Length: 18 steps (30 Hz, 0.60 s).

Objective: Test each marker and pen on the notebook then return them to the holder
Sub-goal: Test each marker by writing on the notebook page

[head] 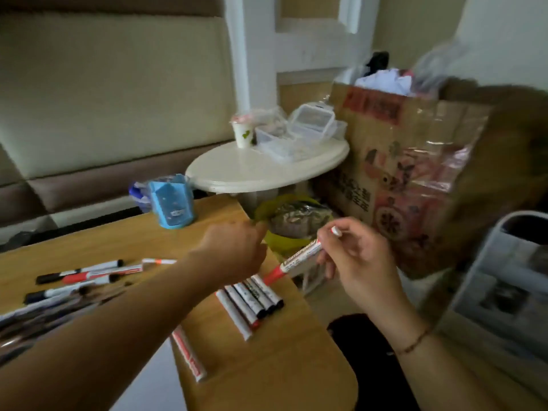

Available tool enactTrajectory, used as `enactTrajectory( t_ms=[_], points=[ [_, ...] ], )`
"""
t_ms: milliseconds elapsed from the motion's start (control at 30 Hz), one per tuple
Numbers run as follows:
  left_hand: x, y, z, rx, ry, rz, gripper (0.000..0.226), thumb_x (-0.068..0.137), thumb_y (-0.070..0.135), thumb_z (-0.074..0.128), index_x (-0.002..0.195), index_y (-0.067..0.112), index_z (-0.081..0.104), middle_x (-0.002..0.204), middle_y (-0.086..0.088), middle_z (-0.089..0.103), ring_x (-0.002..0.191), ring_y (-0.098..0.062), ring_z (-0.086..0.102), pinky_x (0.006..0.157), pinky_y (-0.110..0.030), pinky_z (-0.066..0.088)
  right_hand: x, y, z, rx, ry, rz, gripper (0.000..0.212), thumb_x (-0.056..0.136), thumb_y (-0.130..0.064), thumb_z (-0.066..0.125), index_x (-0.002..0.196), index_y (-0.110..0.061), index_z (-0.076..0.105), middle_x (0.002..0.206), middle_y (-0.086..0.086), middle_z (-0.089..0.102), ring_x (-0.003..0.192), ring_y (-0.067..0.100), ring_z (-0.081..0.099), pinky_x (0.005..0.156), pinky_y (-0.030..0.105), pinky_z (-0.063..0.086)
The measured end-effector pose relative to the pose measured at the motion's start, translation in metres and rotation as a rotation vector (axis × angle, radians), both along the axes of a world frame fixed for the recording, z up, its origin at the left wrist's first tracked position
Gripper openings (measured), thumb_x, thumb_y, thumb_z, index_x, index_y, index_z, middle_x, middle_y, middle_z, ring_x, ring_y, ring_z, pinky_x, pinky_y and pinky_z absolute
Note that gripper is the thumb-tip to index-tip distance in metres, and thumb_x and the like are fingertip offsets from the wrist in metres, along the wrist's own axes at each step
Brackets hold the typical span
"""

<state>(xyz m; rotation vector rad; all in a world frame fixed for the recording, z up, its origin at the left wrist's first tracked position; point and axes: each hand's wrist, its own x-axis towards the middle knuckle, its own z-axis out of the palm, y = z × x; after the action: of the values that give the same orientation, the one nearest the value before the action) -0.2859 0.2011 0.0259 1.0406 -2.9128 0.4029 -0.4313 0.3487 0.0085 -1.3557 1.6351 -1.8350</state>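
Observation:
My right hand [358,259] holds a white marker with a red cap [296,259], cap end pointing down-left over the table's right edge. My left hand [237,250] reaches forward above the wooden table [267,366], fingers loosely curled with nothing visible in them. A row of several white markers [252,301] lies just below that hand. Another red-and-white marker [189,355] lies near my left forearm. More markers and pens [83,274] are scattered at the left. The blue holder [173,201] stands at the table's far edge. A white page corner [151,387] shows under my left arm.
A round cream side table [267,167] carries a cup [243,133] and clear plastic boxes [299,129]. A large cardboard bag [415,179] stands at the right, a yellow-green bin [284,229] below it, and a white rack [510,280] at the far right. A padded headboard is behind.

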Motion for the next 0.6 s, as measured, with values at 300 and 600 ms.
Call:
enactTrajectory(
  t_ms=[300,600],
  points=[
    [-0.105,0.071,-0.077,0.197,0.116,-0.687,0.057,0.094,0.058,0.040,0.138,0.023,0.042,0.144,0.000,0.042,0.130,-0.024,0.042,0.106,-0.043,0.037,-0.107,0.084,-0.083,0.387,0.114,-0.254,0.006,0.090,-0.026,0.066,0.085,-0.023,0.065,0.064,-0.004,0.070,0.055,0.005,0.065,0.053,0.019,0.046],
    [-0.098,0.062,-0.085,0.008,0.107,-0.709,0.053,0.093,0.055,0.043,0.131,0.019,0.052,0.139,-0.005,0.050,0.124,-0.029,0.048,0.103,-0.045,0.038,-0.106,0.083,-0.100,0.434,0.110,-0.277,0.005,0.093,-0.029,0.061,0.091,-0.031,0.065,0.065,0.001,0.070,0.047,0.014,0.061,0.054,0.029,0.051]
  ],
)
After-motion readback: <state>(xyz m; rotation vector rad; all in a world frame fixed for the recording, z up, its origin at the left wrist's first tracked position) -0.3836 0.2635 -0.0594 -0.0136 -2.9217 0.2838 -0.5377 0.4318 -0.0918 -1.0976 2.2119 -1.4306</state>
